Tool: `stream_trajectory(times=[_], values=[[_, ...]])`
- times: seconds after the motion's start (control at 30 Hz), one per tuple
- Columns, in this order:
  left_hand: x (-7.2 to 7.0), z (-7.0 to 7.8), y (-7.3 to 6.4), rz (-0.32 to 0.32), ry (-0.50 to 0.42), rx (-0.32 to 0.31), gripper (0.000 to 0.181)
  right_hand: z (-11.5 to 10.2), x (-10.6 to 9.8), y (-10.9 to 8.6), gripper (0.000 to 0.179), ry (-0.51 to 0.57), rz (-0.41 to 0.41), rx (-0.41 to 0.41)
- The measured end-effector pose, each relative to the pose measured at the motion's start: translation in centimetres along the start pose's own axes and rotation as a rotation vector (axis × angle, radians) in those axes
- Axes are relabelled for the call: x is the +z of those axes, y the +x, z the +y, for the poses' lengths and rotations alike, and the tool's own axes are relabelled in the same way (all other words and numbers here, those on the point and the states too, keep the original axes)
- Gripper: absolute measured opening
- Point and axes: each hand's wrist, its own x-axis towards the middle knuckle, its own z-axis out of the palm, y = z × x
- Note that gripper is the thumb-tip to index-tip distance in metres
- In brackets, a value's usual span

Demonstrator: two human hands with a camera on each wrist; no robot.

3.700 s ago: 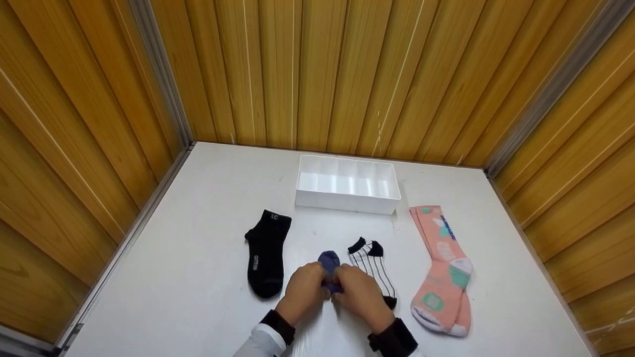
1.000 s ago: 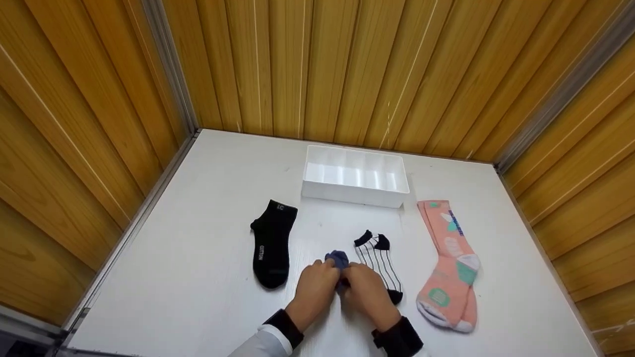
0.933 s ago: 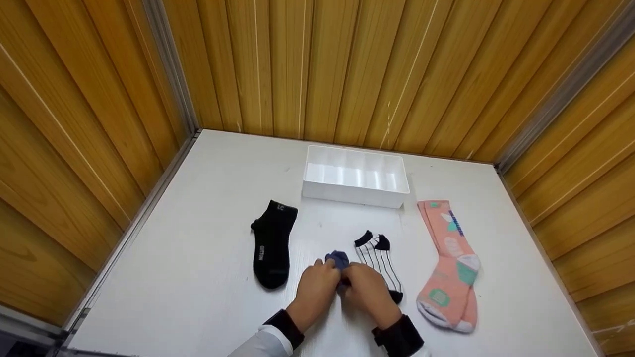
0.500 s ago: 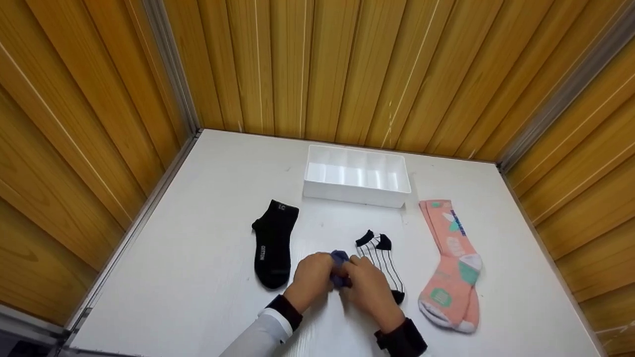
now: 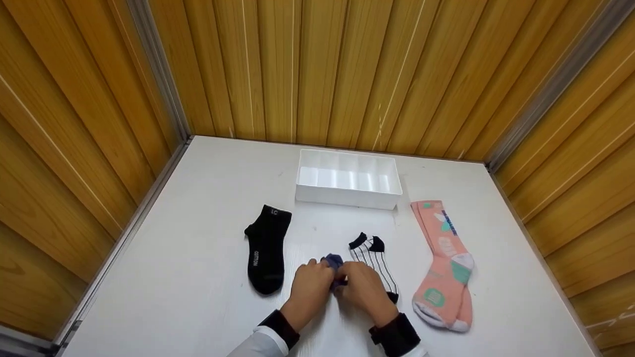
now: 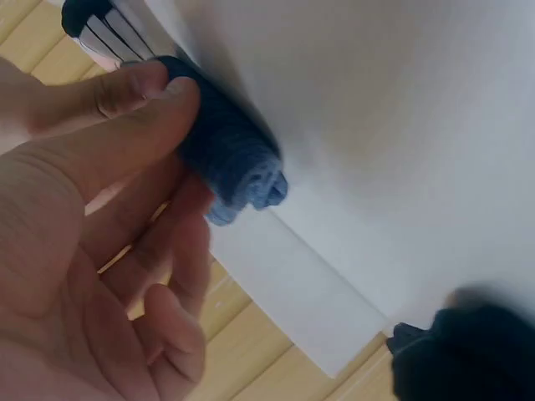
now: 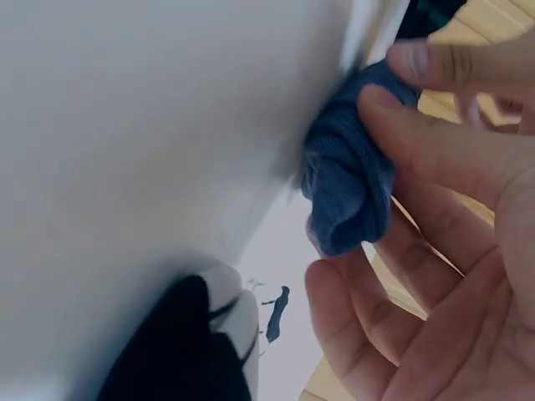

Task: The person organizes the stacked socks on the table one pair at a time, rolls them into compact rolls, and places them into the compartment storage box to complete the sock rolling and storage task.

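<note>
A blue sock [image 5: 333, 261], rolled into a small bundle, is between my two hands just above the white table. In the left wrist view the rolled sock [image 6: 234, 159] shows a spiral end, and my left hand [image 5: 312, 287] pinches it between thumb and fingers. My right hand [image 5: 364, 290] pinches the other end; in the right wrist view the bundle [image 7: 351, 167] looks folded and bunched under the thumb. Close by on the right lies a white sock with black stripes [image 5: 374, 260], partly hidden by my right hand.
Left of my hands lies a black sock pair [image 5: 268, 253]. A pink patterned sock pair [image 5: 441, 267] is at the right. Behind stands a white box [image 5: 347, 196] with several compartments on the table [image 5: 173, 238]. Wood-look walls [image 5: 317, 74] enclose the back and sides.
The blue sock went from a longer flat shape to a compact roll. Both hands stay around it, their fingers shifting slightly. The other socks and the box keep their places.
</note>
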Motion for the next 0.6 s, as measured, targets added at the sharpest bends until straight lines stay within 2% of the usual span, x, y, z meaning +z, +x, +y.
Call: stream_trajectory(times=[0.1,0.23,0.3,0.4,0.5,0.6], values=[[0.2,0.4,0.0,0.013,0.006,-0.024,0.013,0.1,-0.2,0.2,0.014,0.004,-0.017,0.019],[0.5,0.2,0.3,0.000,-0.102,-0.047,0.018,0.0,-0.2,0.0,0.016,-0.066,-0.014,-0.001],[0.5,-0.3,0.5,-0.032,-0.172,-0.056,0.018,-0.2,0.1,-0.3,0.022,-0.139,0.006,-0.041],[0.6,-1.2,0.7,-0.113,-0.287,-0.083,0.016,-0.4,0.6,-0.6,0.030,-0.229,0.057,-0.105],[0.6,-2.1,0.9,-0.185,-0.381,-0.117,0.016,-0.7,1.0,-0.4,0.025,-0.248,0.094,-0.124],[0.6,-2.6,0.9,-0.191,-0.417,-0.119,0.017,-1.0,1.0,0.0,0.017,-0.236,0.097,-0.104]])
